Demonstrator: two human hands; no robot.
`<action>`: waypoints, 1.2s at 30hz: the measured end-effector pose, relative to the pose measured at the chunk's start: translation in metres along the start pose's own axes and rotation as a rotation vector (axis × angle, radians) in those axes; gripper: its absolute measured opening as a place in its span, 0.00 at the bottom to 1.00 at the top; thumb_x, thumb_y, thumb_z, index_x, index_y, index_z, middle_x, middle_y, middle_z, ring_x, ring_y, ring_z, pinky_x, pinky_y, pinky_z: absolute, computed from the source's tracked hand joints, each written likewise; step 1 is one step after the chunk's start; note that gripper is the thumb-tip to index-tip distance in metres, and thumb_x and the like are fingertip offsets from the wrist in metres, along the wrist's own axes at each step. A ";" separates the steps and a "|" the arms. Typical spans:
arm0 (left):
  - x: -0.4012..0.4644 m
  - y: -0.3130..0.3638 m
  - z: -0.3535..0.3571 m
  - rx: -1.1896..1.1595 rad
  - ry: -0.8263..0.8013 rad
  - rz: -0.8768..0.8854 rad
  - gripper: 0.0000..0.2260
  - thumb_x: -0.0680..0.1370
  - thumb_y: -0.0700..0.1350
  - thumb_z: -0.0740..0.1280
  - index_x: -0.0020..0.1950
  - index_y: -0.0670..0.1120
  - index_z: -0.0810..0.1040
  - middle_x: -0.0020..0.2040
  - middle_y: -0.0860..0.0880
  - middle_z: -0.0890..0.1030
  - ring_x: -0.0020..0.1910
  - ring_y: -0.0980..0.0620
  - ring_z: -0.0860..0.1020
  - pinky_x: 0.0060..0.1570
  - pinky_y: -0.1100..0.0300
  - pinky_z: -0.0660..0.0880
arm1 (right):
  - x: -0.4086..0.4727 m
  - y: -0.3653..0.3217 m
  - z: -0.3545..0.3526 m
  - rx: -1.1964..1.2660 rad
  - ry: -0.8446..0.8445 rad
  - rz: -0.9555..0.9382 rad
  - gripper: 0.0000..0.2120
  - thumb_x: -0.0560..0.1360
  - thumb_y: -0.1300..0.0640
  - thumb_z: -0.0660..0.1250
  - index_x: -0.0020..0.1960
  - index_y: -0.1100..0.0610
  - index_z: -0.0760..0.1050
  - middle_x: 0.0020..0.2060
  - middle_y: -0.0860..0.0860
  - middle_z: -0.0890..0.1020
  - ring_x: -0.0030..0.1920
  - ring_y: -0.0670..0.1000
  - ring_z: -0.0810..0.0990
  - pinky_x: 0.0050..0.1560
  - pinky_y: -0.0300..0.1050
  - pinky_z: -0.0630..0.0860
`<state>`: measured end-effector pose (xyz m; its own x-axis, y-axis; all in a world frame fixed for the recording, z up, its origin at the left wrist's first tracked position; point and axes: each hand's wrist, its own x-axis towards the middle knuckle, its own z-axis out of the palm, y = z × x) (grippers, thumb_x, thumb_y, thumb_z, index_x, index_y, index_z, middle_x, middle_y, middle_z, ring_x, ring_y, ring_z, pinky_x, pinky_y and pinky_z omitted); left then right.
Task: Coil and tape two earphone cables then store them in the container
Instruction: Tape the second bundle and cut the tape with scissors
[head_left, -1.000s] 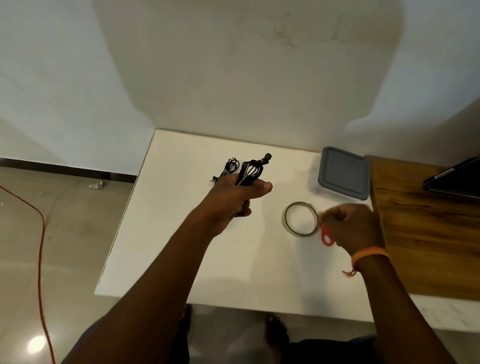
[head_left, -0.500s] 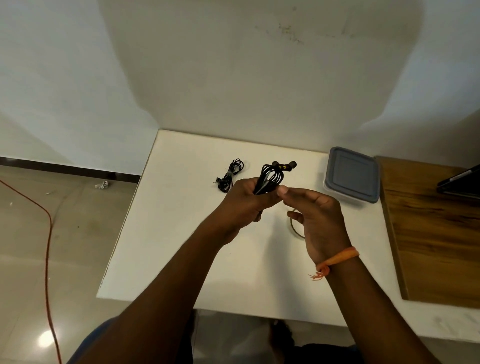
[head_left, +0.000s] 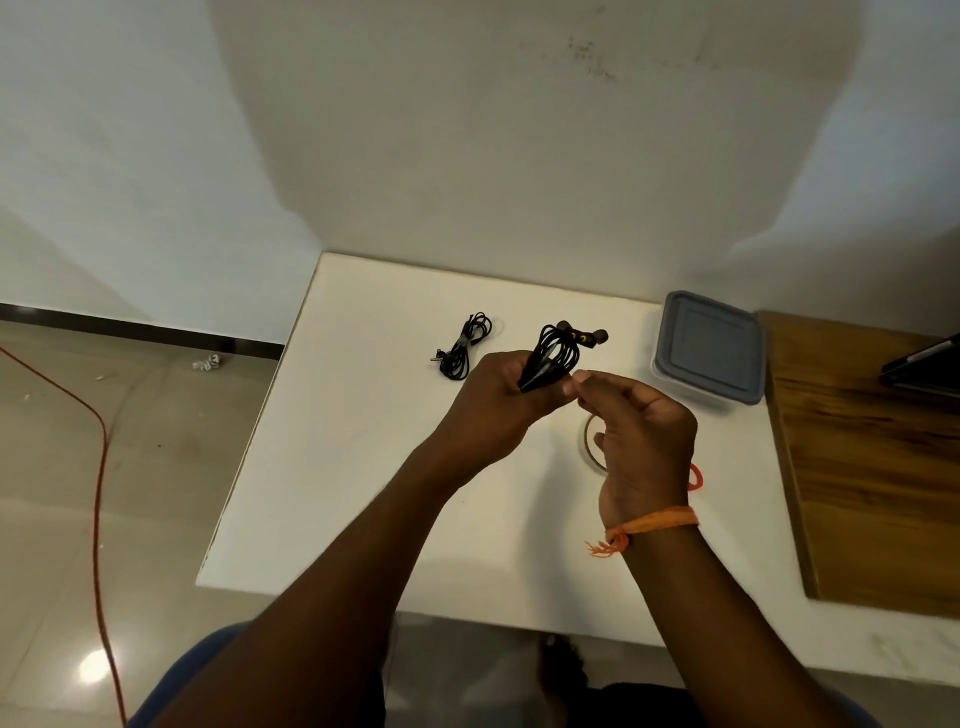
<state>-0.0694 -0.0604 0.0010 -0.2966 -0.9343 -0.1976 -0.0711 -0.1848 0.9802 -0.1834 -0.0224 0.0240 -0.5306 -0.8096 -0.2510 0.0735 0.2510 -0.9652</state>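
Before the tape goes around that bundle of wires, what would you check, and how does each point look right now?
1. Black coiled earphone cable gripped firmly in the left hand: ok.
2. Piece of tape ready in the right hand, which pinches at the coil: cannot tell, no tape visible.
3. Clear tape roll on the white table within reach: ok, partly hidden under the right hand.
4. Second black earphone bundle already taped: cannot tell.
5. Grey-lidded plastic container open for storing: not ok, lid on.

head cam | looks fwd+down | close over white table (head_left: 332, 467) | single view, no overlap
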 end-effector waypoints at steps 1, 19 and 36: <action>0.000 0.000 0.000 0.006 -0.002 0.001 0.13 0.77 0.43 0.70 0.47 0.32 0.77 0.36 0.42 0.74 0.37 0.53 0.70 0.42 0.58 0.67 | 0.000 0.000 0.001 -0.004 0.004 0.000 0.09 0.72 0.61 0.72 0.35 0.50 0.82 0.32 0.46 0.84 0.40 0.46 0.83 0.41 0.40 0.73; 0.001 0.010 -0.007 -0.386 -0.037 -0.339 0.21 0.82 0.48 0.49 0.43 0.40 0.76 0.28 0.51 0.60 0.25 0.55 0.56 0.32 0.58 0.55 | 0.014 -0.008 -0.011 -0.110 -0.242 0.024 0.05 0.79 0.59 0.64 0.46 0.57 0.78 0.33 0.51 0.81 0.29 0.51 0.80 0.37 0.45 0.76; 0.002 0.000 -0.015 -0.235 -0.071 -0.088 0.15 0.85 0.45 0.54 0.61 0.42 0.78 0.34 0.53 0.65 0.32 0.55 0.60 0.34 0.61 0.59 | 0.030 -0.002 -0.009 -0.383 -0.345 0.006 0.03 0.75 0.60 0.69 0.43 0.56 0.81 0.34 0.54 0.83 0.25 0.43 0.76 0.28 0.36 0.72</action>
<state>-0.0562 -0.0671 0.0004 -0.3661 -0.8893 -0.2741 0.1209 -0.3375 0.9335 -0.2073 -0.0422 0.0193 -0.2171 -0.9191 -0.3288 -0.2733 0.3807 -0.8834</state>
